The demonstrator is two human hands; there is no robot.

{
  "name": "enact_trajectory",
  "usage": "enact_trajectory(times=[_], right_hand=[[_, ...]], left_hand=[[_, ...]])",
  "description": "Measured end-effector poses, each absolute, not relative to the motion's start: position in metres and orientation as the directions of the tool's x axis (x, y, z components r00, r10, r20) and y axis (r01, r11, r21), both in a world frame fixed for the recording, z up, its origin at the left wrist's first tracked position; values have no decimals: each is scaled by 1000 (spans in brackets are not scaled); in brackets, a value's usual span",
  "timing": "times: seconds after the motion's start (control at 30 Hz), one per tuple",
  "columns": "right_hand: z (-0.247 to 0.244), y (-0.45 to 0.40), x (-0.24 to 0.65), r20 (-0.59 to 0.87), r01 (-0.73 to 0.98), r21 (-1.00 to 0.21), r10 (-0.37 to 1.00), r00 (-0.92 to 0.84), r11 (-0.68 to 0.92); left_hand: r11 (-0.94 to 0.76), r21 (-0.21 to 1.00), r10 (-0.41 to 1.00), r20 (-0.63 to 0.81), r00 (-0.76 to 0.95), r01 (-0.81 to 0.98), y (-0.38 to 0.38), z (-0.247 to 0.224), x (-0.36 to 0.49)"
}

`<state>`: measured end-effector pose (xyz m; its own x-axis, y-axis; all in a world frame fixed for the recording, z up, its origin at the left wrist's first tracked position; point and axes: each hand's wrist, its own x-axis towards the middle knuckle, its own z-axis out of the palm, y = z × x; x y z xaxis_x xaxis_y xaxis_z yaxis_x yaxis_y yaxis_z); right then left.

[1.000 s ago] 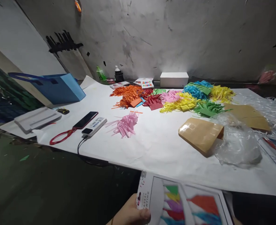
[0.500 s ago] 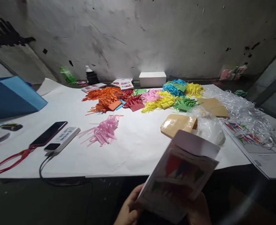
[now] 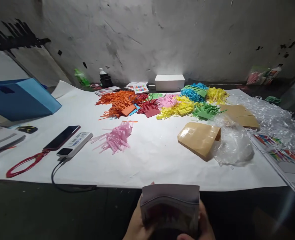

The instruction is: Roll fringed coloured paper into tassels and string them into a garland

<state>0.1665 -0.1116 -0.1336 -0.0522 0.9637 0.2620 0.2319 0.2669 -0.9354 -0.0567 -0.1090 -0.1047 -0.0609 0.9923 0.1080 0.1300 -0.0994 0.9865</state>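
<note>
The left hand (image 3: 134, 222) and right hand (image 3: 206, 224) clamp their fingers on one packet (image 3: 171, 205) at the table (image 3: 142, 170)'s near edge, too shadowed to read. The step looks like steadying it; the next move likely wants both grips. Beyond lie one phone (image 3: 62, 137), one pink fringe bundle (image 3: 117, 138), one white box (image 3: 169, 83).

Your left hand (image 3: 134, 224) and right hand (image 3: 206, 220) hold a packet (image 3: 170, 194) from both sides at the near edge of the white surface (image 3: 150, 168); its lower part is in shadow. Ahead of you, pink fringe (image 3: 117, 137) lies right of a white device (image 3: 75, 144) and a phone (image 3: 61, 137). Farther back, you see colourful fringed bundles (image 3: 177, 107) in front of a white box (image 3: 169, 83), with a brown envelope (image 3: 199, 138) nearer you.
</note>
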Motion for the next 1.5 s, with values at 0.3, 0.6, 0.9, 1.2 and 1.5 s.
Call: enact_trajectory(times=[0.3, 0.6, 0.9, 1.2, 1.5], right_hand=[[-122, -95, 181, 493, 384, -834, 847, 199, 396], [-58, -75, 226, 629, 317, -656, 729, -271, 685], [-65, -78, 194, 15, -111, -994, 998, 67, 22], [-50, -70, 194, 222, -166, -965, 971, -93, 205], [-38, -54, 212, 764, 299, -364, 466, -447, 882]], left_hand=[[-386, 899, 843, 435, -316, 206, -94, -112, -41], [-474, 821, 866, 370, 336, 318, -38, -52, -85], [-100, 959, 995, 101, -10, -266, -61, -63, -30], [-339, 898, 919, 380, 105, -281, -62, -54, -24], [-110, 989, 952, 133, 276, -95, -73, -40, -36]])
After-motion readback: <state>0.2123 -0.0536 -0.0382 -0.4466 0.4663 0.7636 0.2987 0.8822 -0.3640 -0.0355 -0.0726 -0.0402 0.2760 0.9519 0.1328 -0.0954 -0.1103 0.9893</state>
